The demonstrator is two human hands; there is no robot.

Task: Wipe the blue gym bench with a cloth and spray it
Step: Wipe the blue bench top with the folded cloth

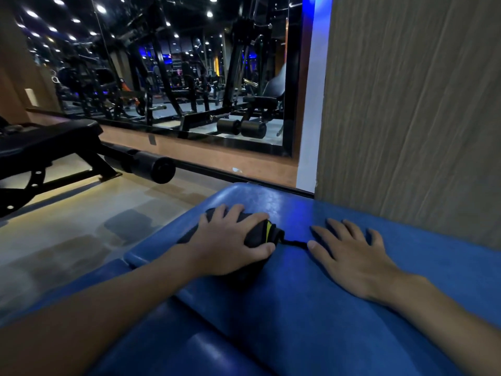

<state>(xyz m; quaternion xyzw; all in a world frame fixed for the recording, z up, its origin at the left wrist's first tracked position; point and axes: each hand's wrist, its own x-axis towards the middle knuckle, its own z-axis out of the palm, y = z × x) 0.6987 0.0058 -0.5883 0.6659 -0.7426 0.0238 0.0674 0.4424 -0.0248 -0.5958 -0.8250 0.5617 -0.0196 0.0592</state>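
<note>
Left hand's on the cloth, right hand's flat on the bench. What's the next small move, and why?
Probably push the cloth forward toward the far edge of the bench. The left hand grips it, bunched, near the pad's left side. Bare pad lies ahead of it, while the right hand lies flat on the pad, in the way of a sweep to the right.

A gym: a wall mirror [173, 71] reflects black weight machines [244, 71] and ceiling spotlights [100, 8]; a black adjustable bench [48, 137] stands left, a blue padded gym bench [339, 321] in front.
</note>
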